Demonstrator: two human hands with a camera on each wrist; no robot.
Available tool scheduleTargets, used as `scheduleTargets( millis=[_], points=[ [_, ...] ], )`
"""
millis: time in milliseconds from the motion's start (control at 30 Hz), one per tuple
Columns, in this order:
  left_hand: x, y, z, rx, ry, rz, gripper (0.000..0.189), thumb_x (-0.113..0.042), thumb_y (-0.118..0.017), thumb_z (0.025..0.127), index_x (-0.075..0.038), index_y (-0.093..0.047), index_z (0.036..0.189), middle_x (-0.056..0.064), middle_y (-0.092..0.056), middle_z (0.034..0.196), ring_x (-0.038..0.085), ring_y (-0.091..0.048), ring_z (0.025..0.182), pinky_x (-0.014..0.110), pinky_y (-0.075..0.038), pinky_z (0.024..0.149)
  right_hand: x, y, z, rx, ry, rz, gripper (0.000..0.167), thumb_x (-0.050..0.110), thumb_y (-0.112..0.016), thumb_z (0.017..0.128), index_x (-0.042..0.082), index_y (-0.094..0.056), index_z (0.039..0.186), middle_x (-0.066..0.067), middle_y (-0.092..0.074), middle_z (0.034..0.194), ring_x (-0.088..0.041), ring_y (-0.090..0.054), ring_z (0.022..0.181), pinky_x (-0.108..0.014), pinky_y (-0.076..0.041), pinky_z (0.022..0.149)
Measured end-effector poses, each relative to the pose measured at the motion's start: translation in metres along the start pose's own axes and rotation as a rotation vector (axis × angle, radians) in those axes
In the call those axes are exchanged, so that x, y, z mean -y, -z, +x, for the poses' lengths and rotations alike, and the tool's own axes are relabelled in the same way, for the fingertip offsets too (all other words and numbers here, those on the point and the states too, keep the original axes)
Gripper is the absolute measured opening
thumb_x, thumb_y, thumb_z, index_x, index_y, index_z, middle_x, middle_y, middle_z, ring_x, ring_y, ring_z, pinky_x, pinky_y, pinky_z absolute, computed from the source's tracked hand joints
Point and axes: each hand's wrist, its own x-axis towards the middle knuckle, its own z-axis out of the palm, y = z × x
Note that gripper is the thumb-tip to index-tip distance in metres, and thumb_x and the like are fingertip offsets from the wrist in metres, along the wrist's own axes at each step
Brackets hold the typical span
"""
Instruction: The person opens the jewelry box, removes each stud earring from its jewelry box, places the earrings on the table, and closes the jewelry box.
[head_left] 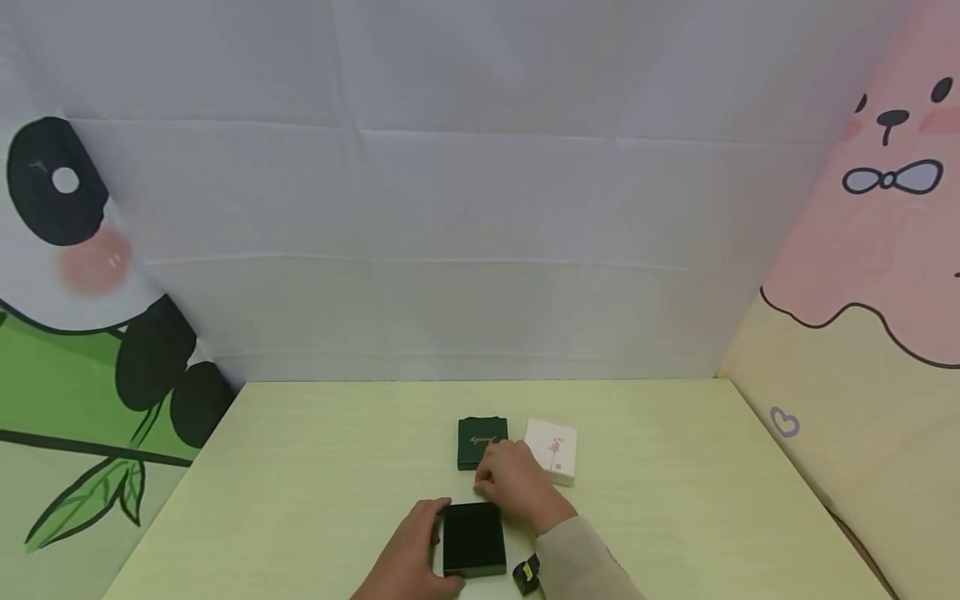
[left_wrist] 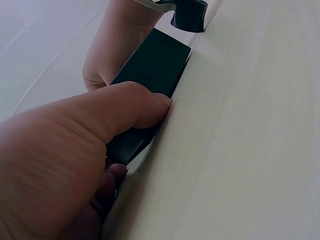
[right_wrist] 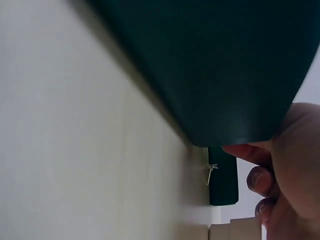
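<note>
In the head view a flat dark green box [head_left: 474,537] lies near the table's front edge. My left hand [head_left: 412,554] grips it, thumb at the near left corner and fingers along its left side; the left wrist view shows the thumb pressed on its edge. Just beyond the box is my right hand [head_left: 521,483], fingers loosely bent beside a smaller green box [head_left: 480,442] with gold lettering. I see nothing held in it. In the right wrist view the dark box fills the foreground and hides part of that hand, while the small green box [right_wrist: 223,185] shows behind with a pale tie.
A white box [head_left: 557,446] with a pink flower print stands right of the small green box, partly behind my right hand. The pale table [head_left: 322,467] meets a white cloth backdrop [head_left: 480,317] at the back, with printed cloth on both sides.
</note>
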Motion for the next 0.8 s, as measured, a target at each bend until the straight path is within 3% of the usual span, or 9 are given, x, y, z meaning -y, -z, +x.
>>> scheduleTargets(
  millis=[367, 800],
  points=[
    [0.0012, -0.0001, -0.0007, 0.002, -0.008, -0.012, 0.095, -0.038, -0.091, 0.07, -0.003, -0.045, 0.146, 0.001, -0.05, 0.123, 0.018, -0.05, 0.097, 0.036, -0.048, 0.078, 0.001, 0.0016, 0.0005, 0.009, 0.019, -0.027, 0.013, 0.025, -0.082, 0.089, 0.025, -0.078, 0.077, 0.018, -0.054, 0.077, -0.007, -0.05, 0.08, -0.035, -0.043, 0.083],
    [0.0027, 0.0001, -0.0001, 0.0, -0.022, -0.017, 0.097, -0.039, -0.091, 0.071, -0.003, -0.044, 0.147, 0.001, -0.049, 0.122, 0.018, -0.049, 0.096, 0.035, -0.047, 0.077, -0.0008, -0.0008, 0.0017, -0.013, 0.033, -0.041, 0.012, 0.025, -0.083, 0.088, 0.026, -0.079, 0.076, 0.018, -0.054, 0.076, -0.007, -0.048, 0.077, -0.035, -0.043, 0.08]
  ],
)
